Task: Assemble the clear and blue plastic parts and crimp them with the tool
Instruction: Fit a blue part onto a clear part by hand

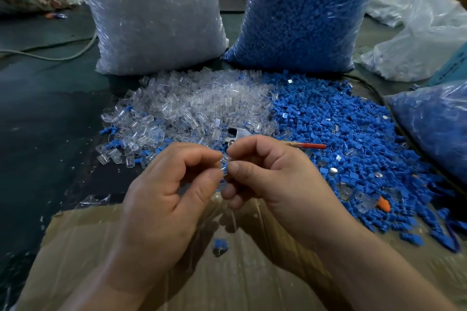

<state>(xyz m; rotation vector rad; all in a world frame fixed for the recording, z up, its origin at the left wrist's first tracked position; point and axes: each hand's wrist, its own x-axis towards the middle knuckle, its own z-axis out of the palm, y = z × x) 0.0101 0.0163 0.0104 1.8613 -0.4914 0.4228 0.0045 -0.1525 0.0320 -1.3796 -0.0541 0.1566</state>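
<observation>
On the cardboard box [101, 247]: one joined clear-and-blue piece [220, 247]. Above the box: left hand [174, 184] and right hand [265, 179], fingers curled, thumb and forefinger tips pinching one clear part [225, 158] with a blue part [226, 164] at its near end. Beyond the box: red-handled tool [310, 145], partly buried between the clear pile [189, 106] and the blue pile [341, 129].

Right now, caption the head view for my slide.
Left hand and right hand pinch a clear part and blue part together above cardboard.

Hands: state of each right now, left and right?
Left hand: closed, pinching the clear and blue piece.
Right hand: closed, pinching the same piece from the other side.
</observation>
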